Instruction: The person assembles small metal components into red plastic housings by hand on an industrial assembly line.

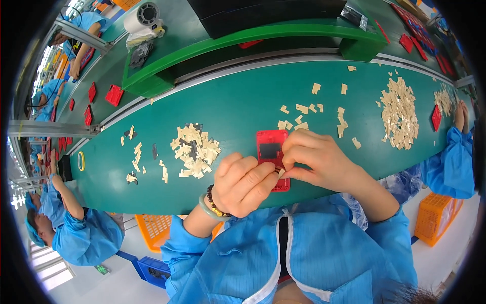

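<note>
Pinching a glossy red plastic case [272, 152] — left hand [243, 185], right hand [316, 159], flat beige tab [281, 173]

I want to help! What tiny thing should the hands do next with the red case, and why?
Probably press the small beige piece down onto the red case: the right hand pinches it at the case's edge while the left hand steadies the case.

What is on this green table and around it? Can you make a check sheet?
Surface: green belt, mostly bare.
Job's things: red case flat on belt; small beige piece pinched over it.
Clutter: beige pieces in piles, loose ones between.
Hands: left hand curled on case; right hand pinching piece.
Cables: nothing seen.
Surroundings: co-workers in blue, orange crates, white roll.
</note>
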Demonstrator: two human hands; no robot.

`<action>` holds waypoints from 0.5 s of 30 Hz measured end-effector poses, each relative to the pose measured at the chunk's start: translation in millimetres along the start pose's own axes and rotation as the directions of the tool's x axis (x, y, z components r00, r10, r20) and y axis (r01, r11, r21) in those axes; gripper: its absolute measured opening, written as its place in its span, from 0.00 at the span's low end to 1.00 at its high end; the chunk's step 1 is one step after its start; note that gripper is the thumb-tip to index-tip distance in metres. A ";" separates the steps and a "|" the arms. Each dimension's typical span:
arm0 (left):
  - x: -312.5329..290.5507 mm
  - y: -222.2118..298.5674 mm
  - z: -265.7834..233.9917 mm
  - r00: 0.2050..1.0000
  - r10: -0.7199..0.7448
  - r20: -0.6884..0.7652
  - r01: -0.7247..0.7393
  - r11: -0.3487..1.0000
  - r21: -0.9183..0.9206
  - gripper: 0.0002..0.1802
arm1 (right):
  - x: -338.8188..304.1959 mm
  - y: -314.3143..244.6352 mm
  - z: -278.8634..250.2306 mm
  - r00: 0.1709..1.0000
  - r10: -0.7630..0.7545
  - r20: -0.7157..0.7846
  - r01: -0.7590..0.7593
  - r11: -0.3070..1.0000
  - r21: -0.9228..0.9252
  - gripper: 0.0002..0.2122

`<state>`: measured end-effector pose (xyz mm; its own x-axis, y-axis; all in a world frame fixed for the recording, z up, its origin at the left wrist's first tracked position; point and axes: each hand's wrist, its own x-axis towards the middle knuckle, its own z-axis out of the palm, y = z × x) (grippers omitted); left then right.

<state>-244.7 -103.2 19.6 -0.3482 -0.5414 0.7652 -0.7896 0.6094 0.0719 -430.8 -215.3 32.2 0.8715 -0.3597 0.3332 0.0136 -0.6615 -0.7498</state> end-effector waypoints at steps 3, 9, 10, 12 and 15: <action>-0.1 3.9 0.7 1.000 0.027 0.013 -0.028 0.996 0.079 0.10 | 0.4 -3.0 2.8 0.998 0.004 -0.070 -0.005 1.000 -0.011 0.11; -2.6 7.3 3.3 0.995 0.097 0.032 -0.101 0.980 0.170 0.12 | -2.1 -7.3 2.9 0.995 -0.083 -0.054 0.074 0.984 -0.161 0.10; -2.9 7.7 4.6 0.992 0.125 0.019 -0.126 0.970 0.207 0.10 | -2.3 -7.7 1.8 0.995 -0.093 -0.032 0.086 0.981 -0.173 0.10; 1.6 6.1 4.5 0.996 0.076 0.054 -0.085 0.977 0.196 0.11 | -4.7 -6.0 -0.5 0.995 -0.100 -0.007 0.097 0.978 -0.186 0.10; 6.5 -8.4 3.7 0.981 -0.141 0.134 0.125 0.985 0.119 0.13 | -23.0 10.2 -15.9 0.993 0.113 0.027 -0.093 0.910 -0.403 0.12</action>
<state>-242.2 -113.9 21.5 -0.2982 -0.6946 0.6546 -0.8815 0.4635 0.0904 -458.5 -224.3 26.0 0.8802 -0.4148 0.2308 -0.2663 -0.8340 -0.4833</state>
